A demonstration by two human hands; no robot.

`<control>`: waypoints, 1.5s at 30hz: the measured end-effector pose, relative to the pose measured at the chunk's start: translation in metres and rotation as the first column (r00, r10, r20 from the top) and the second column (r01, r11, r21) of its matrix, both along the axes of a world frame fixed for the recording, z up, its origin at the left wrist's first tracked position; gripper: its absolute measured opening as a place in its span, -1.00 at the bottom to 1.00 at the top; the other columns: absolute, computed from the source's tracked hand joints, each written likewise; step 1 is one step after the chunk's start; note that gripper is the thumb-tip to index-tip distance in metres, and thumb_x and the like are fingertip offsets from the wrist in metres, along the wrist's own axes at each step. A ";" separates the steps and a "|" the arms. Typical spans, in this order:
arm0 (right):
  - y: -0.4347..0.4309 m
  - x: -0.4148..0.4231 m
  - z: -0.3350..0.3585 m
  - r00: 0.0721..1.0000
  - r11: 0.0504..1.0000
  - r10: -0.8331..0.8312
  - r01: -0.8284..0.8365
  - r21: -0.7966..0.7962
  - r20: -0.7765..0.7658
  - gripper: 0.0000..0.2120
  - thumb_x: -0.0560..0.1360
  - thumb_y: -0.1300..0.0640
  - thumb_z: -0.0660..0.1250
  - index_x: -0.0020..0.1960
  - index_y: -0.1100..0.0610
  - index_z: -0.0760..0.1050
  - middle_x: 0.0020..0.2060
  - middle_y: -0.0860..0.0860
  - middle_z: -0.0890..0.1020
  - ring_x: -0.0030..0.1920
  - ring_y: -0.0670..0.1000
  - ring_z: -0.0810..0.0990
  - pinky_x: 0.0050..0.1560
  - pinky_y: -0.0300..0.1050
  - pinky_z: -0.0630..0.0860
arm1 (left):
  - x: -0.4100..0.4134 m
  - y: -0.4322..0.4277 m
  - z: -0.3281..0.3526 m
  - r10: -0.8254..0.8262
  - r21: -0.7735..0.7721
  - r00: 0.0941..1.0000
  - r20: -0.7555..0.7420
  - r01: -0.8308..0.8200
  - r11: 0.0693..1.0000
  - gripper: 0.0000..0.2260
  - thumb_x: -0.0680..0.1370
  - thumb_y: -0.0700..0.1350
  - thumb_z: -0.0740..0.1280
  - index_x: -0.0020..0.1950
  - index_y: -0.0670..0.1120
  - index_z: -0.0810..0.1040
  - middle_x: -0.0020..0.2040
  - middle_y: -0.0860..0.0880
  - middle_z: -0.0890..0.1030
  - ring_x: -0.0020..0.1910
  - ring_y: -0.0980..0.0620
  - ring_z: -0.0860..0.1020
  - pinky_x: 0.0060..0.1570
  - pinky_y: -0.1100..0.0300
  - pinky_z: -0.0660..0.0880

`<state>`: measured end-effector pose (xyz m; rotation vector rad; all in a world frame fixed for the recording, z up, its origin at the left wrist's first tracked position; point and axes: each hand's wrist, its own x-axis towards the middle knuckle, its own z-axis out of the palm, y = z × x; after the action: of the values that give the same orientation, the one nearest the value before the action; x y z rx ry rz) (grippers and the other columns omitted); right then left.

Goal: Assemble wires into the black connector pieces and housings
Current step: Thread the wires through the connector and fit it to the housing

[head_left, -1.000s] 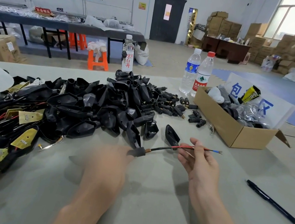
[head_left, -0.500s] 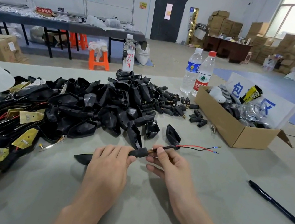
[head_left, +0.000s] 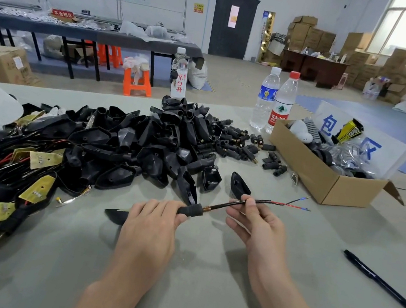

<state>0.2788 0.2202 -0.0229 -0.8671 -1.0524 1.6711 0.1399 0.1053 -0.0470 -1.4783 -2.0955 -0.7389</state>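
Observation:
My left hand (head_left: pixel 151 222) grips a black housing (head_left: pixel 115 215) whose pointed tip pokes out to the left, and its fingertips hold the black connector piece (head_left: pixel 191 210) with a brass collar. A black-sheathed wire (head_left: pixel 258 202) runs from that connector up to the right and splits into red and black leads with blue tips (head_left: pixel 305 203). My right hand (head_left: pixel 256 223) pinches the sheath a little way beyond the connector. A large pile of black housings (head_left: pixel 144 144) lies behind my hands, with small black connector pieces (head_left: pixel 235 146) at its right edge.
At the left lies a tangle of wired housings with yellow boards (head_left: pixel 42 159). A cardboard box (head_left: pixel 324 179) of parts stands at the right, two water bottles (head_left: pixel 273 101) behind it, a third bottle (head_left: pixel 180 74) farther left. A black pen (head_left: pixel 384 285) lies at the right.
My right hand slid back along the wire from its tips toward the connector, then drew the wire out a little to the right. My left hand settled, holding the connector and housing.

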 end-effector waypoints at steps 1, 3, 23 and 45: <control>0.001 0.000 -0.001 1.000 1.000 -0.004 0.004 -0.001 -0.004 -0.83 0.64 0.15 0.27 0.02 0.19 0.62 -0.21 0.06 0.73 -0.13 0.03 0.74 -0.21 -0.22 0.63 | 0.000 0.000 0.001 -0.003 -0.003 1.000 0.011 0.003 1.000 -0.73 0.63 -0.04 0.08 -0.05 -0.02 0.57 -0.26 0.14 0.52 -0.29 0.03 0.49 -0.17 0.13 0.22; 0.004 0.002 -0.002 1.000 1.000 -0.016 0.016 -0.004 -0.016 -0.82 0.65 0.14 0.27 0.02 0.20 0.61 -0.20 0.06 0.73 -0.14 0.02 0.74 -0.21 -0.22 0.63 | 0.000 -0.001 0.001 -0.001 -0.021 0.999 0.032 0.002 1.000 -0.71 0.64 -0.03 0.07 -0.05 -0.02 0.57 -0.25 0.15 0.52 -0.29 0.02 0.50 -0.16 0.13 0.23; -0.021 -0.014 -0.008 0.960 0.963 0.250 -0.260 0.070 0.124 -0.88 0.61 0.25 0.32 0.05 0.16 0.63 -0.12 0.06 0.74 -0.08 0.01 0.72 -0.17 -0.20 0.64 | 0.000 -0.002 0.004 -0.053 -0.100 0.981 0.185 0.072 0.992 -0.85 0.67 -0.06 0.24 0.15 0.01 0.59 -0.07 0.17 0.61 -0.07 0.06 0.54 0.00 0.17 0.29; -0.010 -0.008 -0.009 0.995 0.994 0.026 -0.035 0.100 0.096 -0.83 0.68 0.12 0.20 0.06 0.17 0.54 -0.18 0.08 0.74 -0.20 -0.02 0.71 -0.25 -0.21 0.62 | -0.008 -0.002 -0.003 -0.045 -0.129 0.977 0.208 0.073 0.989 -0.72 0.55 0.29 0.19 0.06 0.18 0.57 -0.10 0.22 0.47 -0.06 0.12 0.48 -0.01 0.18 0.34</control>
<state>0.2706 0.2106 -0.0318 -0.8753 -1.2101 1.6000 0.1320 0.1036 -0.0496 -1.6032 -2.3033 -0.8157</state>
